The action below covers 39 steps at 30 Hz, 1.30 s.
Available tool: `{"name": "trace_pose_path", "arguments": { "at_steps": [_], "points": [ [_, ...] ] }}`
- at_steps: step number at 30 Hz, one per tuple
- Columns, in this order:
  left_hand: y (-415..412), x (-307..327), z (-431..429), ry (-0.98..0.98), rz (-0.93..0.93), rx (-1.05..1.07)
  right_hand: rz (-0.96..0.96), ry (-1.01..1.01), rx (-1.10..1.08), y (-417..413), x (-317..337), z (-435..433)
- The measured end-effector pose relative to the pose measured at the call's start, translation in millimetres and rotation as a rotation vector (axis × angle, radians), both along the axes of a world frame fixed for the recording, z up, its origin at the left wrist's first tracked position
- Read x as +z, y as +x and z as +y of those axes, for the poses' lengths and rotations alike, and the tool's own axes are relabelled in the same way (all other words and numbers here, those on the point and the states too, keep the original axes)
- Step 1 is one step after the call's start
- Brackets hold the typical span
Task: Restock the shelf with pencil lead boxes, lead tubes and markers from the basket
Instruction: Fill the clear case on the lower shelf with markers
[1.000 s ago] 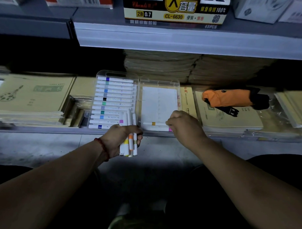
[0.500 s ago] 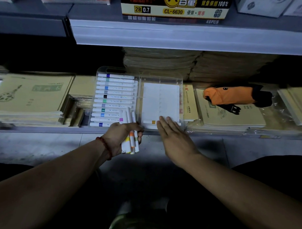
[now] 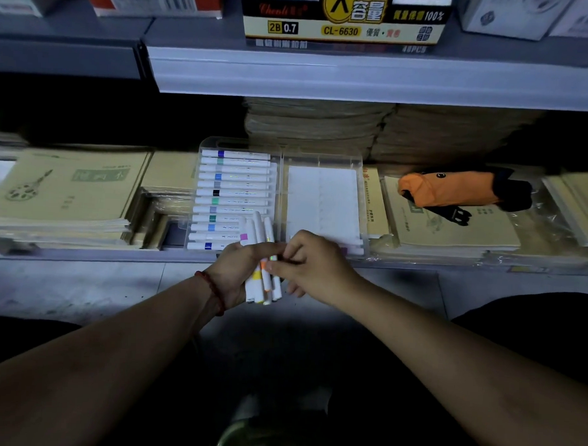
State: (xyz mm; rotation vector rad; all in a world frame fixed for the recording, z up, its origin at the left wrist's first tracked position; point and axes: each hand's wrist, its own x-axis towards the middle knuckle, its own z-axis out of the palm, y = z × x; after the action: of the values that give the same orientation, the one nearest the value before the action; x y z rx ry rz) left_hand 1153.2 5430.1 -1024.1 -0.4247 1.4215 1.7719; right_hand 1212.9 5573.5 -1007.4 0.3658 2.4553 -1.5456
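The left hand (image 3: 234,270) grips a bundle of white colour-banded markers (image 3: 256,288) just before the grey shelf edge (image 3: 118,255). The right hand (image 3: 321,270), half a second ago flat at the clear plastic tray's right compartment (image 3: 323,197), has come back, and its fingers (image 3: 281,266) pinch one marker in the bundle. This looks like the next marker being drawn out. Two white markers (image 3: 355,250) lie at that compartment's front, and the left compartment (image 3: 233,194) holds a full row. Further up, a black-and-yellow pencil lead box (image 3: 343,21) is already shelved.
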Motion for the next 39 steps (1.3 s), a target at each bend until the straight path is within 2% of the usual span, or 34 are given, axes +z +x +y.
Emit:
{"name": "trace_pose_path", "arguments": {
  "at_steps": [3, 7, 14, 19, 21, 25, 27, 31, 35, 39],
  "points": [
    [0.1, 1.9, -1.6, -0.018, 0.004, -0.025, -0.192, -0.222, -0.072, -2.8, 5.8, -3.3],
    [-1.9, -2.8, -1.7, 0.023, -0.017, -0.04, -0.273, -0.319, -0.082, -5.1, 6.5, 3.0],
    [-0.9, -1.2, 1.6, 0.001, -0.032, -0.024, -0.159, -0.052, -0.065, -1.9, -13.9, -5.4],
    [-2.3, 1.4, 4.8, 0.043, -0.074, 0.001, -0.175, -0.081, -0.07, -5.8, 0.2, 12.5],
    [-2.2, 1.1, 6.5, 0.015, -0.073, 0.013, -0.08, 0.069, -0.037, -7.6, 6.9, 23.8],
    [-3.0, -2.1, 4.9, -0.003, -0.072, -0.007, 0.142, 0.575, 0.099, -14.0, 9.6, 59.6],
    [-3.6, -1.6, 4.5, 0.014, -0.072, -0.022, 0.15, 0.794, 0.152, -15.5, 4.7, 75.9],
    [-3.1, -1.4, 5.7, 0.04, -0.07, -0.015, 0.126, 1.057, 0.255, -13.9, -14.9, 82.3],
    [-2.0, -0.9, 7.5, 0.052, -0.088, 0.027, 0.214, 1.23, 0.292, -8.2, -16.0, 71.3],
    [-1.6, -0.8, 7.7, 0.061, -0.102, 0.043, -0.018, 1.095, 0.341, 1.0, -24.9, 50.9]
  ]
}}
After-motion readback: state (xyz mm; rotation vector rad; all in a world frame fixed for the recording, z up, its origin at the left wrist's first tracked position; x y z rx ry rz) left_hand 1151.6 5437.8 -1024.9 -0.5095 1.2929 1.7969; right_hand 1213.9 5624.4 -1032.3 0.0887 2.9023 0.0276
